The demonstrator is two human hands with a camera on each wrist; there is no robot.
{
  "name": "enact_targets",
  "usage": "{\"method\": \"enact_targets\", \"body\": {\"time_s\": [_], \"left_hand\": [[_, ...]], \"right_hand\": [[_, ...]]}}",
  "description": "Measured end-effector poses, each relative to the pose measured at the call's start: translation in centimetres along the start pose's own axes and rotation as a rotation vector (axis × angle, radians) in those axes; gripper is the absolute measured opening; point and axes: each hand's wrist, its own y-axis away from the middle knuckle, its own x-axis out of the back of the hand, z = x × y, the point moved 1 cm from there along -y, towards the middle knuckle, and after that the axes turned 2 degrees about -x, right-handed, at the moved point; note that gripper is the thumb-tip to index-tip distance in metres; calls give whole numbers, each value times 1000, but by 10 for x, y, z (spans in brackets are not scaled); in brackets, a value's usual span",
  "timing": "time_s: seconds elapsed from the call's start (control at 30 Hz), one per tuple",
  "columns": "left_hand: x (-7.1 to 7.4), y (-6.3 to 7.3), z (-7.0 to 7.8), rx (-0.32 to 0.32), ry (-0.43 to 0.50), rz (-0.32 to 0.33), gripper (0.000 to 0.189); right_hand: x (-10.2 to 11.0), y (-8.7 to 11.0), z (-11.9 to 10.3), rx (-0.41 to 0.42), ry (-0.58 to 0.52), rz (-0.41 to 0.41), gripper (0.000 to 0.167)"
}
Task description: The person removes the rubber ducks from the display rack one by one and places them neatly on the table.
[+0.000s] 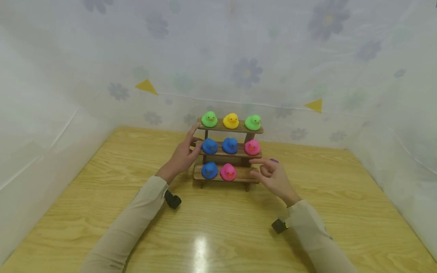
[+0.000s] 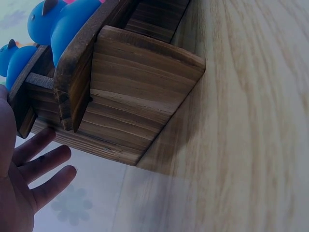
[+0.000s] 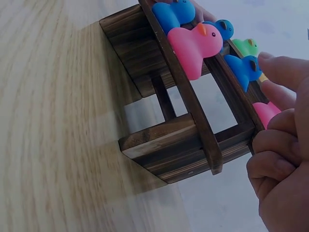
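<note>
A three-tier wooden shelf (image 1: 241, 173) bears several rubber ducks. On the top tier are a green duck (image 1: 209, 119), a yellow duck (image 1: 231, 121) and another green duck (image 1: 253, 123). The middle tier holds two blue ducks (image 1: 230, 146) and a pink duck (image 1: 252, 147); a blue duck (image 1: 209, 171) and a pink duck (image 1: 228, 172) sit below. My left hand (image 1: 182, 157) is at the shelf's left end, fingers spread, index reaching the top tier. Beside the bottom tier's right end, my right hand (image 1: 274, 180) has thumb and index apart, other fingers curled.
A small purple thing (image 1: 274, 161) shows just behind my right hand, mostly hidden. The shelf stands on a wood-grain table (image 1: 218, 227). Behind it hangs a pale flowered curtain (image 1: 218, 57) with yellow triangles (image 1: 146, 87).
</note>
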Motion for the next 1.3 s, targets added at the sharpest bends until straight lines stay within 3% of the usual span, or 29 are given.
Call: {"method": "enact_targets", "body": {"time_s": [0.23, 0.83, 1.3], "left_hand": [[0, 1, -2, -16, -17, 9, 65], [-1, 0, -4, -33, -23, 17, 65], [-1, 0, -2, -43, -26, 30, 64]], "right_hand": [[-8, 1, -16, -73, 53, -9, 28], [-26, 0, -12, -80, 10, -41, 34], [-34, -7, -14, -94, 83, -95, 38]]}}
